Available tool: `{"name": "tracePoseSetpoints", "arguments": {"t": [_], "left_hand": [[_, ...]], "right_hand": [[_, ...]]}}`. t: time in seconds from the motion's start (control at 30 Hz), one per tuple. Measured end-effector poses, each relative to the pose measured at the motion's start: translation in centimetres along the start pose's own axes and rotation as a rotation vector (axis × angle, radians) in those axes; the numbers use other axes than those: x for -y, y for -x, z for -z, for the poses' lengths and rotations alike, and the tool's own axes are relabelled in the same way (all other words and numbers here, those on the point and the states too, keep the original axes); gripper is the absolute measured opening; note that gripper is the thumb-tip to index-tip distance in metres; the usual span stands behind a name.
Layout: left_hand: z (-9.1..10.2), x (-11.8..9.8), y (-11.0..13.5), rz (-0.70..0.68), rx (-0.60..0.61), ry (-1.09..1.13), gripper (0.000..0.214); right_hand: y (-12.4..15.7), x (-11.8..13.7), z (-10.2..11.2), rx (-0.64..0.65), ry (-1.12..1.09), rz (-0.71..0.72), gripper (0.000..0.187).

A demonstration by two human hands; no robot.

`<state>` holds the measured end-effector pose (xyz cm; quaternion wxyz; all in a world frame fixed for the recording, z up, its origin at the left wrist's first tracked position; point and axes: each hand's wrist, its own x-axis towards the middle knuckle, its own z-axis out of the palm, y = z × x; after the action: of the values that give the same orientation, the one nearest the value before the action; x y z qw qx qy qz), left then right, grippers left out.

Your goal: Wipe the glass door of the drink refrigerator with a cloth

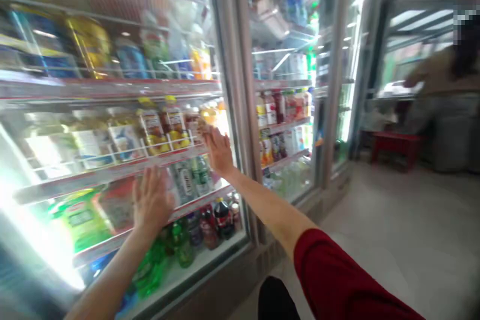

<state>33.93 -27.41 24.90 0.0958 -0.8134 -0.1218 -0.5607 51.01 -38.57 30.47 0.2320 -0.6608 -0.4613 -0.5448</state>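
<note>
Both my hands reach forward toward the shelves of a lit drinks fridge (240, 60). Fingers upright and stretched, my left hand (152, 200) is by the lower shelf, near a reddish pack (116, 200) and a green pack (80, 217); it is blurred and holds nothing I can see. My right hand (217, 152) lies open beside the middle shelf's right end, fingers extended near some small bottles (210, 114). Whether it touches them I cannot tell. Left of it stand yellow-capped bottles (174, 120) behind a wire rail.
Dark cola bottles (224, 217) and green bottles (182, 242) fill the bottom shelf. More glass-fronted fridge sections (285, 110) run to the right. A red stool (395, 147) and a blurred person (446, 70) are farther back on the right, beyond the pale floor (375, 225).
</note>
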Motion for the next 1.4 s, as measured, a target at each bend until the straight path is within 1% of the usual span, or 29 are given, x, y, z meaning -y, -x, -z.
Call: {"name": "tracePoseSetpoints", "arguments": {"t": [0.07, 0.1, 0.13, 0.17, 0.2, 0.23, 0.27, 0.33, 0.37, 0.4, 0.43, 0.47, 0.53, 0.6, 0.63, 0.67, 0.73, 0.77, 0.8, 0.83, 0.87, 0.93, 1.0, 1.03, 1.07, 1.17, 1.23, 1.3, 1.4], "left_hand": [[-1.1, 0.6, -0.7, -0.058, 0.009, -0.109, 0.059], [-1.4, 0.9, -0.9, -0.074, 0.019, -0.146, 0.060], [-1.4, 1.1, -0.9, -0.093, 0.030, -0.172, 0.061], [-1.3, 1.2, -0.9, -0.102, 0.034, -0.195, 0.062], [-1.0, 1.3, -0.8, -0.105, 0.029, -0.215, 0.062], [-0.6, 1.5, -0.7, -0.099, 0.020, -0.236, 0.061], [-0.2, 1.7, -0.6, -0.084, 0.004, -0.257, 0.061], [0.5, 2.3, -0.6, -0.047, -0.027, -0.295, 0.060], [0.8, 2.6, -0.6, -0.032, -0.037, -0.309, 0.059], [0.9, 2.8, -0.7, -0.021, -0.042, -0.317, 0.059], [0.9, 2.9, -0.8, -0.015, -0.043, -0.321, 0.058], [0.9, 2.9, -0.9, -0.013, -0.042, -0.321, 0.058], [0.6, 2.8, -1.1, -0.006, -0.045, -0.317, 0.057], [0.4, 2.6, -1.3, 0.002, -0.048, -0.310, 0.058], [0.4, 2.6, -1.3, 0.007, -0.050, -0.306, 0.059], [0.6, 2.7, -1.3, 0.018, -0.054, -0.302, 0.060], [1.0, 2.8, -1.4, 0.046, -0.066, -0.297, 0.063], [1.2, 2.9, -1.4, 0.062, -0.072, -0.296, 0.064], [1.4, 2.9, -1.4, 0.075, -0.074, -0.295, 0.065], [1.5, 2.8, -1.5, 0.078, -0.068, -0.293, 0.065], [1.6, 2.6, -1.6, 0.071, -0.056, -0.291, 0.064], [1.6, 2.1, -1.7, 0.053, -0.027, -0.291, 0.062], [1.6, 1.9, -1.7, 0.044, -0.005, -0.301, 0.061], [1.6, 2.0, -1.6, 0.052, -0.002, -0.311, 0.061], [1.7, 2.1, -1.5, 0.064, -0.002, -0.322, 0.062], [2.0, 3.1, -0.9, 0.096, -0.005, -0.356, 0.064], [2.3, 3.6, -0.5, 0.108, 0.002, -0.377, 0.065], [2.6, 4.0, -0.3, 0.103, 0.027, -0.388, 0.065], [3.4, 4.5, -0.2, 0.089, 0.064, -0.385, 0.061]], "right_hand": [[0.1, 1.6, -1.9, -0.062, -0.094, 0.020, 0.044], [0.6, 2.3, -2.7, -0.061, -0.115, 0.108, 0.044], [1.2, 2.8, -3.2, -0.042, -0.127, 0.246, 0.045], [1.6, 3.0, -3.4, -0.045, -0.125, 0.319, 0.046], [1.8, 2.8, -3.4, -0.060, -0.110, 0.331, 0.047], [1.7, 2.2, -3.2, -0.089, -0.091, 0.280, 0.047], [1.2, 1.4, -2.9, -0.132, -0.067, 0.169, 0.047], [-0.2, -0.1, -2.2, -0.235, -0.041, -0.114, 0.047], [-0.9, -0.5, -2.0, -0.278, -0.036, -0.217, 0.047], [-1.4, -0.5, -2.0, -0.304, -0.037, -0.266, 0.048], [-1.5, 0.0, -2.1, -0.309, -0.040, -0.253, 0.048], [-1.4, 0.7, -2.3, -0.295, -0.044, -0.185, 0.048], [-0.7, 2.3, -2.9, -0.235, -0.048, 0.018, 0.048], [0.0, 2.8, -3.2, -0.203, -0.043, 0.112, 0.047], [0.0, 2.4, -3.1, -0.206, -0.038, 0.098, 0.046], [-0.2, 1.7, -2.8, -0.222, -0.031, 0.043, 0.046], [-0.9, 0.0, -2.2, -0.267, -0.019, -0.124, 0.047], [-1.3, -0.6, -1.9, -0.292, -0.017, -0.201, 0.048], [-1.5, -0.7, -1.8, -0.306, -0.020, -0.243, 0.049], [-1.6, -0.3, -1.9, -0.302, -0.027, -0.232, 0.050], [-1.5, 0.4, -2.1, -0.281, -0.036, -0.169, 0.050], [-0.9, 2.5, -2.6, -0.209, -0.057, 0.041, 0.050], [-0.5, 4.0, -2.9, -0.177, -0.077, 0.160, 0.048], [-0.6, 4.1, -2.9, -0.188, -0.082, 0.162, 0.046], [-0.9, 3.9, -2.7, -0.215, -0.085, 0.125, 0.045], [-2.6, 2.6, -2.2, -0.307, -0.099, -0.067, 0.047], [-3.4, 3.1, -2.4, -0.323, -0.131, -0.128, 0.049], [-3.2, 4.9, -3.0, -0.294, -0.161, -0.044, 0.050], [-2.4, 7.6, -3.7, -0.266, -0.159, 0.172, 0.047]]}}
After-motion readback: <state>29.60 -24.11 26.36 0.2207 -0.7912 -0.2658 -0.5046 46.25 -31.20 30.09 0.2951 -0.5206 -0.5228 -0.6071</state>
